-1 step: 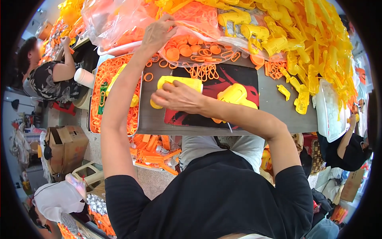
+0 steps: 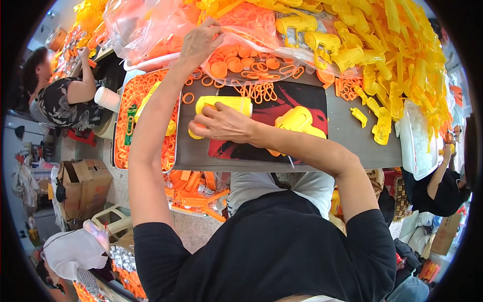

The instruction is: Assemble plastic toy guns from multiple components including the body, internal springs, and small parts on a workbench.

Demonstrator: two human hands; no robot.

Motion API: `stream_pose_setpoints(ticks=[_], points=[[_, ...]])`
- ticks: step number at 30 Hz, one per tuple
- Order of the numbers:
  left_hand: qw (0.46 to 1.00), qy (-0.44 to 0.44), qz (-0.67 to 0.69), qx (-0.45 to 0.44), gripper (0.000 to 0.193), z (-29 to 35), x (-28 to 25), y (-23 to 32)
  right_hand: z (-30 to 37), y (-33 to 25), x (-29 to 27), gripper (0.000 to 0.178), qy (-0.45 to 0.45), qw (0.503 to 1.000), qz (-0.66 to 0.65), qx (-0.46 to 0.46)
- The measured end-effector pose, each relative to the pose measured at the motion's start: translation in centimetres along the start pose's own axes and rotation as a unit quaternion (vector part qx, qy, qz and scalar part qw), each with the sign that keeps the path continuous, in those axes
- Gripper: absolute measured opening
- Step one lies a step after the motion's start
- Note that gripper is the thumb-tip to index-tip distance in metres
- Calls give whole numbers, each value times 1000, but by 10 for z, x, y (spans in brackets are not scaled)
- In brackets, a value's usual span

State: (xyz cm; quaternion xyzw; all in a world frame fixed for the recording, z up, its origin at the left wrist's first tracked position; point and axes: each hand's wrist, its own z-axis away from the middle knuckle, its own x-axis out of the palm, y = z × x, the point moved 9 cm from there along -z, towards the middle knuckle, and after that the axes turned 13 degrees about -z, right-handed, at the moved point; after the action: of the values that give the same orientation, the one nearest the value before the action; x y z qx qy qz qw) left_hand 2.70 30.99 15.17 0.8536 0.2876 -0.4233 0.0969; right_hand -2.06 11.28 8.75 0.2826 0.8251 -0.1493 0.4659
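My right hand [image 2: 221,122] is closed over a yellow plastic housing [image 2: 238,104] near the left end of the dark mat [image 2: 314,95]. Its fingertips curl down over the near side, where some orange shows. My left hand [image 2: 200,44] reaches far forward to the edge of a clear plastic bag [image 2: 236,36]; its fingers are bent together at the film. Orange discs [image 2: 218,68] and orange loops [image 2: 259,91] spill from below the bag onto the table. Another yellow gun-shaped housing [image 2: 297,120] lies on the mat, right of my right hand.
A tray of orange rings [image 2: 146,90] stands left, under my left forearm. Yellow gun-shaped parts [image 2: 370,55] are heaped at the back right, beside a white bin [image 2: 417,138]. Co-workers sit left [image 2: 65,100] and right [image 2: 443,186]. Orange parts [image 2: 193,189] lie below the table.
My right hand and the yellow housing in it have shifted slightly left. My left hand stays at the bag.
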Motion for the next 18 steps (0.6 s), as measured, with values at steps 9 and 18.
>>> stream_pose_setpoints(ticks=[9,18], points=[[997,46,-4,-70,19,7,-13,-15,-3,101,-27,28,117,946,-217,211],[989,106,56,-84,18,1,-24,-5,5,217,25,48,141,947,-33,286]])
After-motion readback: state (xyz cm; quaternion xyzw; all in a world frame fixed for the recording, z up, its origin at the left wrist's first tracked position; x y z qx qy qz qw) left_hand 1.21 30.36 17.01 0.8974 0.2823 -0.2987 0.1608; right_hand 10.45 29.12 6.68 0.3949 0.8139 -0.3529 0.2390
